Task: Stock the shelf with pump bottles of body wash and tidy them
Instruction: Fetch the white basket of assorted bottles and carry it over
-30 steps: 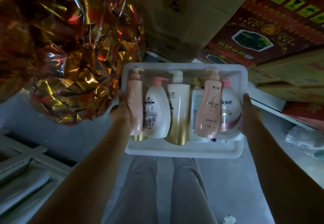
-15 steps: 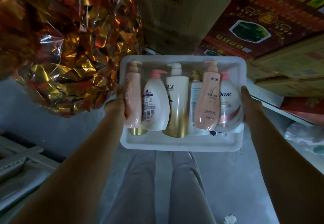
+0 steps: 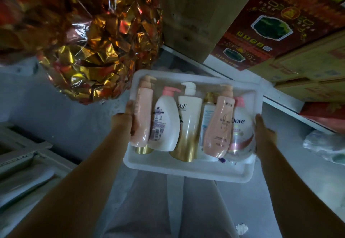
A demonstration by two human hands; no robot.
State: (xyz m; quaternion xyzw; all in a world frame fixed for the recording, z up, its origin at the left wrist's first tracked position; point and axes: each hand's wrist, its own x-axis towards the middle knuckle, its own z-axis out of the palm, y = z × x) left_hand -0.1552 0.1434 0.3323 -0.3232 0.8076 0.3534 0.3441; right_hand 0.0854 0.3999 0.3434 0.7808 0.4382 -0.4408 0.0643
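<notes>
this looks like the stock area of a shop rather than a home. plain brown cardboard cartons point(image 3: 188, 14) and a red printed carton point(image 3: 280, 23) stand packed together along a white shelf edge point(image 3: 285, 105), with more tan boxes point(image 3: 308, 70) beside them. a big bundle of crinkled gold foil wrap point(image 3: 93, 51) fills the upper left. a white tray point(image 3: 186, 173) carries mixed branded pump bottles point(image 3: 188, 118), olay and dove among them. the floor point(image 3: 65, 111) is bare grey and the light is dim.

The tray point(image 3: 186, 172) has turned askew, its right end lower in view.
</notes>
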